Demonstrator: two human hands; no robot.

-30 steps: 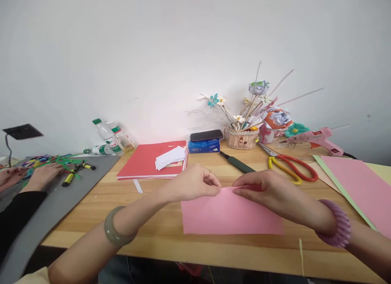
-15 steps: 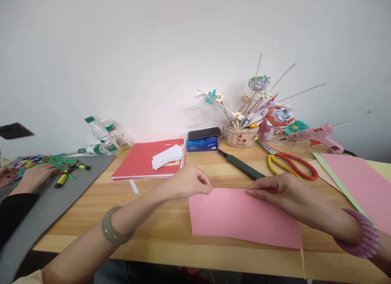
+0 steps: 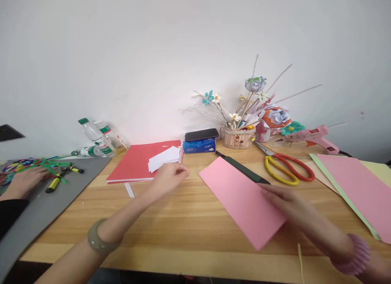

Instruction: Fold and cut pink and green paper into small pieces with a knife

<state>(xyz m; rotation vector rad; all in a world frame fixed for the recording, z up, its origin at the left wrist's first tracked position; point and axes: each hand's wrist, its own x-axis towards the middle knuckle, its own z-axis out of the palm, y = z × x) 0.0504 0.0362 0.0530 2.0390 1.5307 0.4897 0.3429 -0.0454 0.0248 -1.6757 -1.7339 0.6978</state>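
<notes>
A sheet of pink paper point(image 3: 242, 202), which looks folded, is held at its right-hand edge by my right hand point(image 3: 285, 200). The thumb lies over the paper and the other fingers are partly hidden; the sheet slants above the wooden table point(image 3: 171, 231). Apart from the paper, my left hand point(image 3: 171, 176) hovers at the front corner of a red paper stack point(image 3: 131, 159) and below some white paper slips point(image 3: 163, 158). Its fingers are curled together, with nothing visible in them. Behind the pink paper lies a dark green pen-shaped tool point(image 3: 244, 170), partly covered.
Red-and-yellow-handled scissors point(image 3: 288, 168), a pink glue gun point(image 3: 317, 139) and coloured paper sheets point(image 3: 351, 190) lie at right. A flower basket point(image 3: 238, 137) and a phone point(image 3: 201, 134) on a tissue pack point(image 3: 199, 146) stand behind. At left are bottles point(image 3: 94, 135), pliers point(image 3: 58, 180) and another person's hand point(image 3: 26, 182).
My left hand has let go of the pink paper and moved left. The sheet has turned and its far end now points up and left, still in my right hand.
</notes>
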